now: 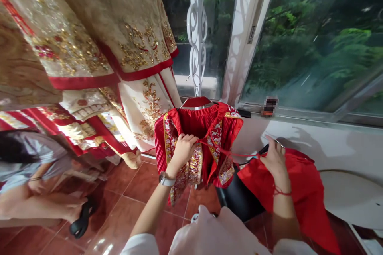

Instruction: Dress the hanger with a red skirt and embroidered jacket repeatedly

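A red garment (pixel 217 141) with gold and white patterned bands hangs in front of me on a hanger (pixel 196 102). My left hand (pixel 186 148), wearing a watch, is closed at the garment's front edge, where one end of a thin red ribbon (pixel 233 153) meets the fingers. From there the ribbon stretches right, nearly level, to my right hand (pixel 274 156), whose fingers are pinched on its other end. A small shiny metal piece shows by those fingertips; its kind is unclear. Behind and below my right hand lies red cloth (pixel 302 179).
Embroidered cream-and-gold robes (pixel 140 48) hang at the left. A seated person (pixel 36 183) is at the lower left, above the tiled floor (pixel 119 215). A black seat (pixel 239 203) stands below the garment. Windows (pixel 314 48) and a white scrolled metal post (pixel 196 28) are behind.
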`<act>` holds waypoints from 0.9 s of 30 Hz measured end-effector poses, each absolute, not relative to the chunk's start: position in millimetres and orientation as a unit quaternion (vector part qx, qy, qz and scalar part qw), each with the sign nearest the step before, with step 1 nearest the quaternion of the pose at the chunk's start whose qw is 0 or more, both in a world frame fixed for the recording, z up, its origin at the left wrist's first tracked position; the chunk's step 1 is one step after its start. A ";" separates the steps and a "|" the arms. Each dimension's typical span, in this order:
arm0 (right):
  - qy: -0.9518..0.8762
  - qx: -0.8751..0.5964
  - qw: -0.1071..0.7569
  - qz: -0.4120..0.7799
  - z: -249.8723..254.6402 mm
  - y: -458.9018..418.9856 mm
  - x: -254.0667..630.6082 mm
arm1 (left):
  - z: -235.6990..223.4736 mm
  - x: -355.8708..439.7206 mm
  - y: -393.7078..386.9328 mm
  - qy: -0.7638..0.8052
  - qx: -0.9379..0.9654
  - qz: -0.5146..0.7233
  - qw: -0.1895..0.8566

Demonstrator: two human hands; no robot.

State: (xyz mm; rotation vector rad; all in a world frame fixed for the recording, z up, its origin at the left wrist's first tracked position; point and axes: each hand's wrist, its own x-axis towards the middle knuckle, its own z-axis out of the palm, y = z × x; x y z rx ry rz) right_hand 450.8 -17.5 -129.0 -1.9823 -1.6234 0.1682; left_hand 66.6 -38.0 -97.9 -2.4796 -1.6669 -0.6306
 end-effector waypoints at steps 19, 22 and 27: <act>-0.600 -0.429 0.473 0.482 -207.3 -8.3 237.4 | -92.4 72.6 -43.5 -0.547 -0.810 -0.202 0.060; -0.601 -0.495 0.432 0.455 -244.3 -16.0 255.3 | -86.5 54.4 -50.9 -0.558 -0.795 -0.235 0.044; -0.577 -0.546 0.551 0.256 -202.1 8.2 304.3 | -71.3 27.1 -37.2 -0.637 -0.666 -0.387 0.026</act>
